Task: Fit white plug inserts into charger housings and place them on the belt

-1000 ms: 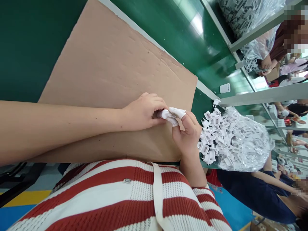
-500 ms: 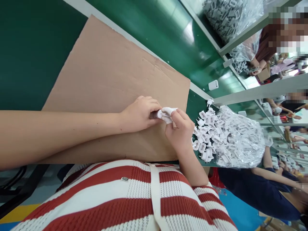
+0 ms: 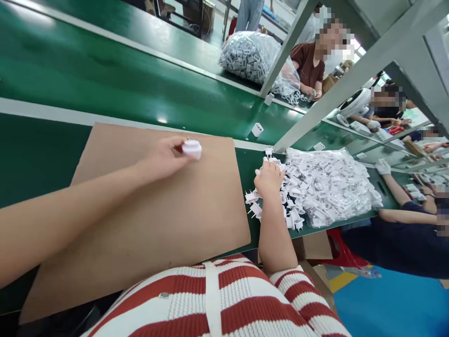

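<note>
My left hand (image 3: 164, 157) is stretched out over the brown cardboard sheet (image 3: 147, 220) and pinches a small white plug part (image 3: 191, 149) at its far edge. My right hand (image 3: 269, 179) rests on the near side of a heap of white plug parts (image 3: 315, 189) spilling from a clear plastic bag; its fingers curl down into the parts and what they hold is hidden.
The cardboard lies on a green conveyor belt (image 3: 115, 79). Two single white parts (image 3: 257, 129) lie on the belt beyond it. A grey frame post (image 3: 336, 86) crosses diagonally. Another bag of parts (image 3: 252, 58) sits farther back. Other people work along the line at the right.
My hands were together on one white part over the cardboard. They have separated: the left carried the part forward, the right went to the heap. The camera view has swung round.
</note>
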{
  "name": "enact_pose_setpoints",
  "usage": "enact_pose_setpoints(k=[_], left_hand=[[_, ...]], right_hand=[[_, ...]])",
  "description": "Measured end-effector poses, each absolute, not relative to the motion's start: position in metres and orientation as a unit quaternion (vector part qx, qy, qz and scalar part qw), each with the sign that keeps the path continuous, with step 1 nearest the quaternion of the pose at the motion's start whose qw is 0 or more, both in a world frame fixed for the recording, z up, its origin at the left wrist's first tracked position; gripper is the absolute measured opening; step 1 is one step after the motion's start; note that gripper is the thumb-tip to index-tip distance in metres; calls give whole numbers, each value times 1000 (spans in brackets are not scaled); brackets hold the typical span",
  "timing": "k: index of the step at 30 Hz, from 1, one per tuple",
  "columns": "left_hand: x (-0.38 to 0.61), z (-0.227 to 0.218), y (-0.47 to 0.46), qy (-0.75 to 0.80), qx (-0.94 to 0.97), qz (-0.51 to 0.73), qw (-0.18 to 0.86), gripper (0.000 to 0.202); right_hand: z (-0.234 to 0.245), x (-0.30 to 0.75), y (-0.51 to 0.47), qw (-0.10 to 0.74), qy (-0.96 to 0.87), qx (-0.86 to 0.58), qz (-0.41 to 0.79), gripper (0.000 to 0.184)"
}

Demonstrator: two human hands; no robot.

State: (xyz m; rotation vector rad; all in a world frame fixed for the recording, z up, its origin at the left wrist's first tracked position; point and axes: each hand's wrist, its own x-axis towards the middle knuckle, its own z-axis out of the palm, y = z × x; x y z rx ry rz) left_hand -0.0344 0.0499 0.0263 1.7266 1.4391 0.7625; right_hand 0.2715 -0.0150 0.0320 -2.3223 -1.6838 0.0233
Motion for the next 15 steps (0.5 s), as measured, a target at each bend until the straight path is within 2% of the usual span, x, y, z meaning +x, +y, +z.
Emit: enact_pose_setpoints(k=[2,6,11,13,15], left_hand=[[-46,33,86,609,669,295,306,55],[-71,36,143,660,678,270,175,61],[-75,30,167,695,629,278,209,73],[-64,31,164,701,608,333,167,85],[-45,35,160,675,610,402,103,95]], right_hand=[[28,279,-12,100,-562,-821,20,56],[25,281,-10,123,-566,-814,45,48],[29,276,-10,190,-580,-789,70,32],[30,269,-9,255,-580,-768,97,27],[32,260,-8,385,-547,-718,193,28]])
